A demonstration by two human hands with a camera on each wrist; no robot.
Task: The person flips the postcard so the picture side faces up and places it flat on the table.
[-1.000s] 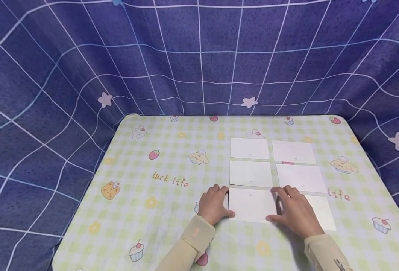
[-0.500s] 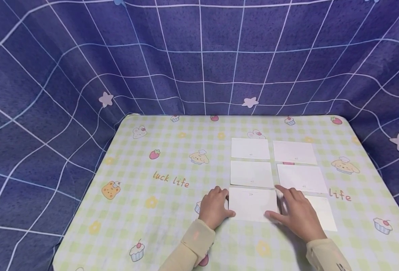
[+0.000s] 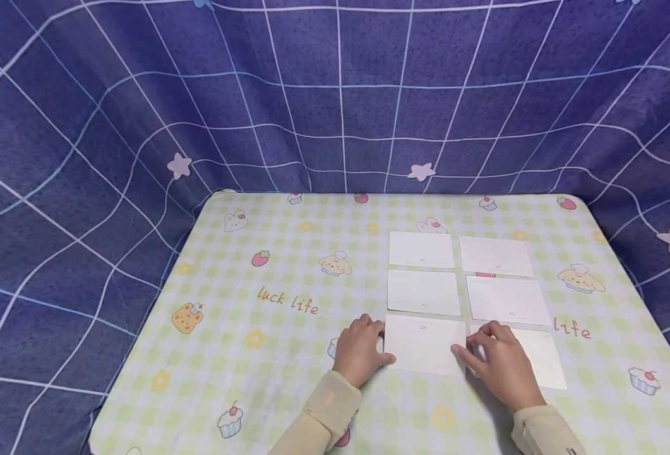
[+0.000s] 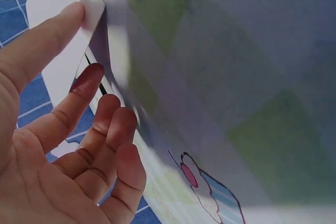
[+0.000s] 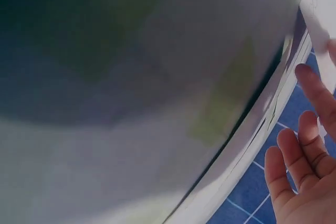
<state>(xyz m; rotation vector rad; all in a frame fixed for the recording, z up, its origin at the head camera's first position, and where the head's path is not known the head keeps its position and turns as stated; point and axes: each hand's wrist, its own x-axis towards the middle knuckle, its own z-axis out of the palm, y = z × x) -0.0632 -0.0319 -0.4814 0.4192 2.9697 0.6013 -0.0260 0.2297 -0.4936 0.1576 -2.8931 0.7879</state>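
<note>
- As seen whole only from the head, white card (image 3: 425, 344) lying between left hand (image 3: 359, 354) and right hand (image 3: 505, 366), at the near left of six cards in two columns; small print close to its far edge.
- Plainer from the left wrist: left thumb laid on the white card by a corner, dark shadow just beside that corner, other fingers loosely bent past the edge; also a cupcake print (image 4: 212, 190), mostly hidden by the left hand from above.
- From the right wrist: white paper at the upper right with faint marks, fingers slightly bent and spaced apart.
- Left span wide, thumb at the near end of the left edge, fingertips by the far end; right span narrow, thumb over the right edge, fingers curled beside it.
- Pinched or merely touched on either side: impossible to tell.
- Just beyond the right edge, near-right card (image 3: 545, 360), partly covered by the right hand.
- Just past the far edge, middle-left card (image 3: 422, 292).
- Leftward and nearer, a broad stretch of checked tablecloth (image 3: 295, 385); well apart behind, blue curtain (image 3: 312, 107).
</note>
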